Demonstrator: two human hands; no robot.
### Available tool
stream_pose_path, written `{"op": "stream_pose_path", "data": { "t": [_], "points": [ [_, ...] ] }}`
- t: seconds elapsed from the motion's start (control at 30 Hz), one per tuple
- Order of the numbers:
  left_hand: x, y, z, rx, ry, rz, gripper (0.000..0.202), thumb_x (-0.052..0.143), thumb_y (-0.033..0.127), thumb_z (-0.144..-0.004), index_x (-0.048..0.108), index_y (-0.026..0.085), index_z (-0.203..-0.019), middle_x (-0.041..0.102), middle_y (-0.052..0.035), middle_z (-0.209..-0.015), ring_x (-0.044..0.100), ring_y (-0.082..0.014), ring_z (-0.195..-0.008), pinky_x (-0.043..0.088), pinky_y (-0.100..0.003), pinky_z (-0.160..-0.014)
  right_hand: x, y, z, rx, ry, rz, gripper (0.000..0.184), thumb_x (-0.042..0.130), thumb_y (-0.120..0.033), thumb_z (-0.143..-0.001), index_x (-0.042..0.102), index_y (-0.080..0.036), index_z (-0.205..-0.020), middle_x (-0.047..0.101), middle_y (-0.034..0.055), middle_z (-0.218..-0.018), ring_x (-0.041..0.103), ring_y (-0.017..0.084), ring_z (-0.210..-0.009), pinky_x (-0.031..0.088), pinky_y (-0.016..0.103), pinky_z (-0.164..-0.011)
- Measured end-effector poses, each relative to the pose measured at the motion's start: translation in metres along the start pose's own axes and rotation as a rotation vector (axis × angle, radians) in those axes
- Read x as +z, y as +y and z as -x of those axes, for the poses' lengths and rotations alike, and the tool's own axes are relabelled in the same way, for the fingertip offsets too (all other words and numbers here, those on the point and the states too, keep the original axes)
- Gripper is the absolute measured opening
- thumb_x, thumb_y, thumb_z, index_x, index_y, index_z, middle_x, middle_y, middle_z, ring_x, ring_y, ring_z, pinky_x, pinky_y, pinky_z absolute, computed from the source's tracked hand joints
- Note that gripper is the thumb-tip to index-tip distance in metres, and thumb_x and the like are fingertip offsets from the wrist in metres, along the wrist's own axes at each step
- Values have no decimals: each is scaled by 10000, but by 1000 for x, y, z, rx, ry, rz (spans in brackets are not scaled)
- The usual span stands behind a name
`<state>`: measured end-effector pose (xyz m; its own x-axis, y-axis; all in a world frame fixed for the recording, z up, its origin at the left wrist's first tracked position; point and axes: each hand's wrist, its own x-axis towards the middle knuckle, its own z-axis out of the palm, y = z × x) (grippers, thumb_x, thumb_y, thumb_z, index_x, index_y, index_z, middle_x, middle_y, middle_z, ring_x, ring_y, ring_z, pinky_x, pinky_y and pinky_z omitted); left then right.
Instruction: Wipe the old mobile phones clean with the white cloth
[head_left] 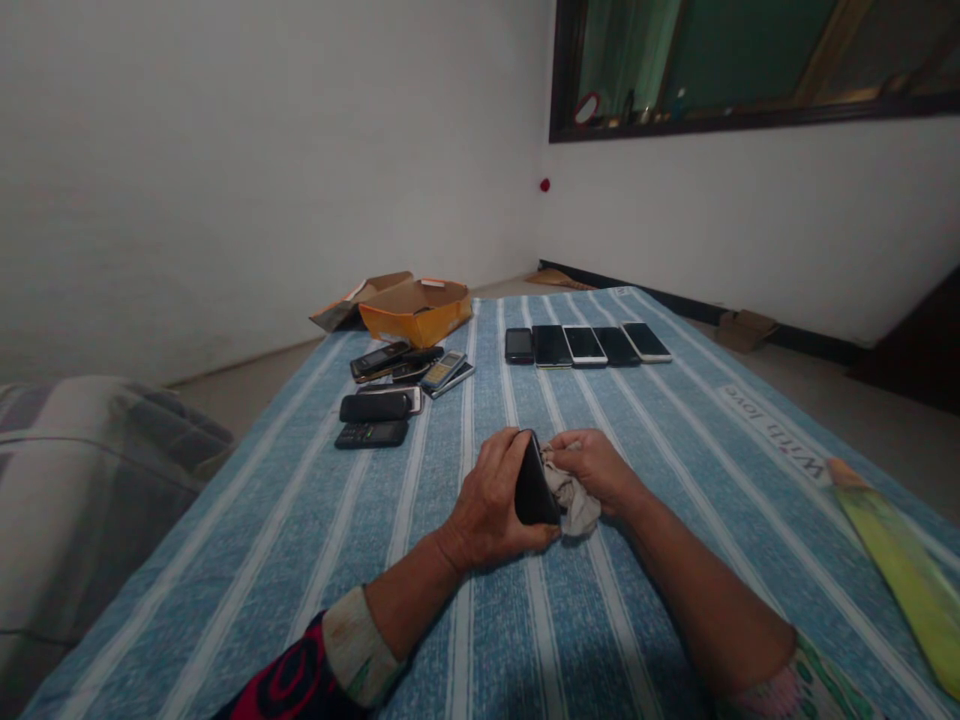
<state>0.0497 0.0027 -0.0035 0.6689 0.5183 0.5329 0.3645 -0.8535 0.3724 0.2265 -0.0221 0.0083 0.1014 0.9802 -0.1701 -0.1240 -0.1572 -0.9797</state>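
My left hand (pixel 491 500) is closed around a black phone (pixel 533 485), holding it on edge above the blue striped bedsheet (pixel 645 430). My right hand (pixel 596 468) is closed on a crumpled grey cloth (pixel 576 503) pressed against the phone's face. Both hands rest near the middle of the bed.
A row of several smartphones (pixel 585 345) lies flat further ahead. A heap of older keypad phones (pixel 397 385) sits ahead on the left, beside an open orange cardboard box (pixel 416 312). A grey blanket (pixel 82 480) is at the left edge, a yellow-green item (pixel 907 570) at the right.
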Motion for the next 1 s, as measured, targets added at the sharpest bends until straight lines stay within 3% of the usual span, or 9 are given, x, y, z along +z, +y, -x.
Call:
{"op": "stream_pose_path", "data": {
  "t": [0.33, 0.6, 0.8, 1.0],
  "points": [
    [0, -4, -1, -22, 20, -24, 1077, 818, 415, -546, 250, 150, -1422, 438, -222, -1354, 436, -413, -1263, 400, -609, -1032, -5, -1, 0, 82, -97, 14, 109, 670, -211, -520, 621, -152, -599, 562, -33, -493, 474, 96, -446, 325, 225, -447],
    [0, -2, -1, 14, 36, -38, 1027, 796, 407, -577, 271, 125, -1413, 424, -237, -1355, 431, -409, -1266, 401, -597, -1040, -2, 1, -1, 67, -57, -51, 132, 673, -230, -526, 612, -160, -620, 568, -34, -510, 487, 100, -457, 339, 226, -446],
    [0, -4, -1, 0, 19, -24, 1083, 814, 425, -549, 248, 146, -1429, 427, -227, -1355, 442, -413, -1252, 411, -612, -1022, -6, -3, 2, 96, -101, 2, 156, 698, -240, -514, 615, -150, -610, 571, -28, -503, 485, 98, -449, 339, 226, -444],
    [0, -3, -1, 0, 40, -17, 1019, 784, 421, -574, 296, 136, -1422, 439, -227, -1365, 437, -421, -1266, 405, -620, -1026, 0, 0, 0, 1, -18, 2, 138, 686, -262, -548, 612, -159, -603, 556, -40, -491, 463, 86, -440, 323, 218, -433]
  ]
}}
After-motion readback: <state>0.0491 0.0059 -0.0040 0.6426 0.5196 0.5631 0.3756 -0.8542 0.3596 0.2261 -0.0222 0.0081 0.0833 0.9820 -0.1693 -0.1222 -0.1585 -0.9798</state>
